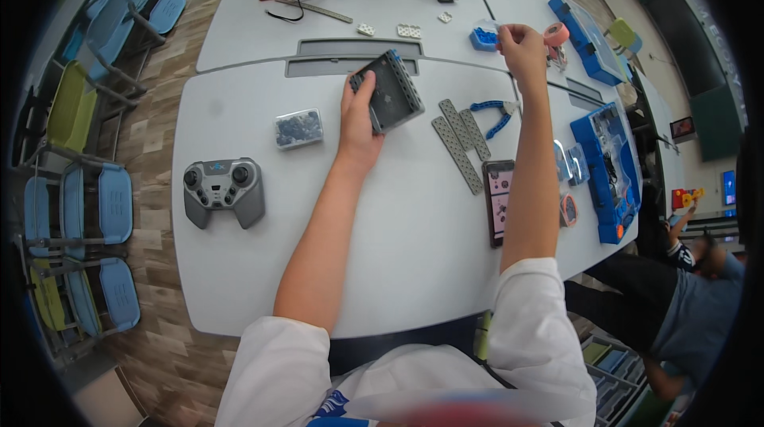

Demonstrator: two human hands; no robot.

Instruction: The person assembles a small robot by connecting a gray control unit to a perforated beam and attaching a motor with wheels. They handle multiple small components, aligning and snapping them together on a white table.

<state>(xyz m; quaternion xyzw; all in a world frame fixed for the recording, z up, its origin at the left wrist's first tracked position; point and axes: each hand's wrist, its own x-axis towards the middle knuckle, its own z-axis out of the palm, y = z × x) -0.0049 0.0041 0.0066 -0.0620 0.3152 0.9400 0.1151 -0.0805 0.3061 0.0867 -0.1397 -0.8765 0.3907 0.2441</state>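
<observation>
From the head camera, the left hand [360, 113] is wrapped around the near-left edge of a dark grey perforated plate [390, 91], thumb on its face, lifting it tilted over the white table [239, 268]; its long axis runs from near right to far left. The right hand [523, 49] reaches far right, fingers pinched closed beside a small blue block [482, 38]; what they pinch is too small to make out. Grey perforated strips [460, 140] and blue pliers [493, 113] lie between the arms.
</observation>
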